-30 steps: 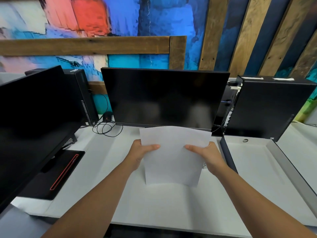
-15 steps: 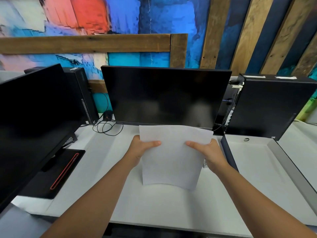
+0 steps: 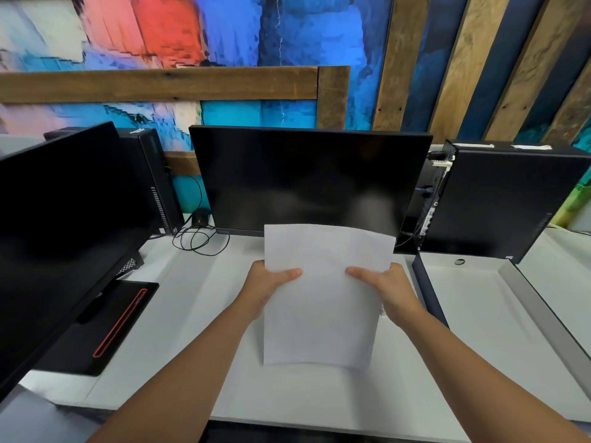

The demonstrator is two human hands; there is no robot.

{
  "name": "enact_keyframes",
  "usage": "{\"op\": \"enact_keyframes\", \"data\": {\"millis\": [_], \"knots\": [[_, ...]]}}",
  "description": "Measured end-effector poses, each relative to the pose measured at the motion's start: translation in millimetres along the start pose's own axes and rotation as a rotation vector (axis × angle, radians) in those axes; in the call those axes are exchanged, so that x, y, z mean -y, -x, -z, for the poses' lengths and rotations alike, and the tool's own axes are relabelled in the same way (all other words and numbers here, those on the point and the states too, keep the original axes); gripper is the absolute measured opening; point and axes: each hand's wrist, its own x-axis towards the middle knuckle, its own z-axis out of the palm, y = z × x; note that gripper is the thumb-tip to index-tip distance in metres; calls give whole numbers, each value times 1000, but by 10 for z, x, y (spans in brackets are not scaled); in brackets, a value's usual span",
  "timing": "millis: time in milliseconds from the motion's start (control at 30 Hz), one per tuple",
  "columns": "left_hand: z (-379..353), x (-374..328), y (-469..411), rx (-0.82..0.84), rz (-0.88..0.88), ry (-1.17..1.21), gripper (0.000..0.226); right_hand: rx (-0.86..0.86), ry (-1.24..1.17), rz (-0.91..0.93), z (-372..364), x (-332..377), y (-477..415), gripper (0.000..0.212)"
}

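Note:
A blank white sheet of paper (image 3: pixel 323 302) is held upright over the white desk, in front of the middle monitor. My left hand (image 3: pixel 265 286) pinches its left edge, thumb on the front face. My right hand (image 3: pixel 385 289) pinches the right edge the same way. The fingers behind the sheet are hidden. The top edge of the paper curves slightly.
A dark monitor (image 3: pixel 307 180) stands straight ahead, another monitor (image 3: pixel 64 219) at the left on a black base (image 3: pixel 105 327). Black computer towers stand at the left (image 3: pixel 153 177) and right (image 3: pixel 511 199). Coiled cables (image 3: pixel 198 238) lie behind. A white desk (image 3: pixel 179 330) spreads below.
The paper and both hands have risen slightly toward the monitor; the grip is unchanged.

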Motion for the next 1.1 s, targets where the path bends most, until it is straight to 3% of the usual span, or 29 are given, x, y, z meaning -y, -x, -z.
{"op": "enact_keyframes", "data": {"millis": [333,533,1100], "knots": [[91,58,-5,-7,112,55,20,41,10,-98,-61,-26,-106,26],[151,-88,-91,-32,49,99,15,67,37,-144,-86,-97,-159,28],[220,-206,-316,-198,100,281,26,71,43,-185,-192,-187,-260,26]]}}
